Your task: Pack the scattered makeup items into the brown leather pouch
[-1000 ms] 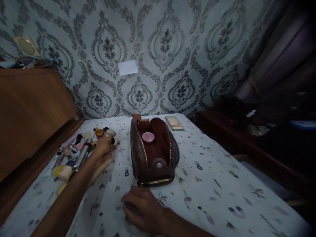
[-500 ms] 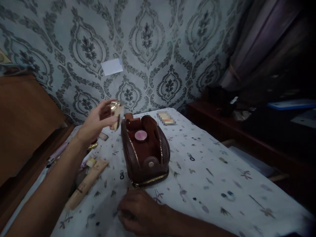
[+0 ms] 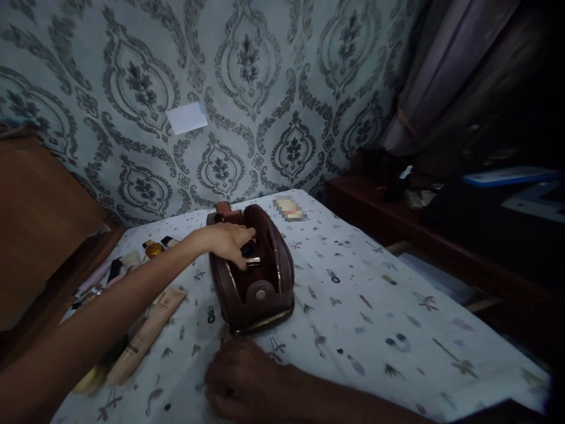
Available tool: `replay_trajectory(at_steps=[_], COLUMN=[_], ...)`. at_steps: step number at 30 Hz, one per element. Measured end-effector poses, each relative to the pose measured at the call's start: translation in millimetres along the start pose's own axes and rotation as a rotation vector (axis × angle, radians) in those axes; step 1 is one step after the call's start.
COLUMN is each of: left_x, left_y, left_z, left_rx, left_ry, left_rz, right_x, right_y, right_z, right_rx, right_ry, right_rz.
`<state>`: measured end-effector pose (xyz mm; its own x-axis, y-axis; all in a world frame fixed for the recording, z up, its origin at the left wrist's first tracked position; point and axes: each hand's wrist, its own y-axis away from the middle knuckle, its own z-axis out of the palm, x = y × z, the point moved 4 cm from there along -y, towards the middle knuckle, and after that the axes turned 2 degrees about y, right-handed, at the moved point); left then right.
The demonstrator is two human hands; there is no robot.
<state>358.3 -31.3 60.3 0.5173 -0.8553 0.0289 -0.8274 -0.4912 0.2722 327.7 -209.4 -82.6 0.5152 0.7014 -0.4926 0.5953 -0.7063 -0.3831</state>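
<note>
A dark brown toiletry bag [image 3: 247,315] stands unzipped, its mouth spread wide and its snap flap folded towards me. My left hand [image 3: 227,240] reaches inside, fingers curled around a small gold-trimmed item [image 3: 252,261]. Only a shiny edge of this item shows past the thumb; the hand hides the rest. Just in front of the bag, my right hand [image 3: 241,377] rests on the sheet as a loose fist, with nothing visible in it. A long beige squeeze tube [image 3: 145,338] lies left of the bag, beneath my left forearm.
Several cosmetics lie at the left, among them a small amber bottle [image 3: 153,249]. A pixelated flat item [image 3: 289,208] is behind the bag on the patterned sheet [image 3: 353,318]. Brown wooden furniture [image 3: 44,224] borders the left, and a dark red ledge [image 3: 353,194] runs along the right.
My left hand has moved right and down, carrying the gold item from beside the bag into its mouth. The pink round thing inside is now hidden. My right hand has barely moved.
</note>
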Motion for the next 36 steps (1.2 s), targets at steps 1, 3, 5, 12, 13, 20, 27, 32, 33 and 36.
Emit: replay_trajectory(at_steps=[1,3,5,12,13,20,27,32,33,36], left_x=[1.5,3.0,2.4,-0.5,-0.2,6.6,4.3,-9.0,-10.8,-11.6], left_y=[-0.5,-0.3,1.2,13.8,15.9,37.6,68.1,79.8,82.9,91.7], left_z=[2.8,6.3,6.8,-2.4,-4.5,-21.1,-21.7,-1.8,3.4,19.3], left_rx=[-0.035,-0.088,-0.112,-0.048,-0.021,0.327,0.669,0.796,0.821,0.846], left_ry=[0.002,0.003,-0.001,0.058,0.076,0.478,0.508,0.84,0.886,1.046], left_rz=[0.011,0.032,0.042,0.067,0.07,0.201,0.086,0.071,0.056,0.029], right_x=[0.5,1.8,2.2,-25.9,-26.7,40.6,60.0,53.5,52.6,48.4], right_y=[0.1,0.3,0.7,13.7,16.0,-4.5,-36.1,-39.6,-38.9,-36.9], right_z=[0.4,2.1,3.3,-78.3,-102.1,-197.1,-195.1,-191.5,-190.9,-188.5], right_rx=[0.002,0.008,0.026,0.587,0.713,0.696,0.532,0.642,0.654,0.643], right_ry=[-0.004,-0.017,-0.019,0.067,0.06,-0.048,-0.733,-0.974,-0.975,-0.938], right_rz=[-0.001,-0.003,-0.016,-0.257,-0.237,0.362,0.472,0.489,0.466,0.383])
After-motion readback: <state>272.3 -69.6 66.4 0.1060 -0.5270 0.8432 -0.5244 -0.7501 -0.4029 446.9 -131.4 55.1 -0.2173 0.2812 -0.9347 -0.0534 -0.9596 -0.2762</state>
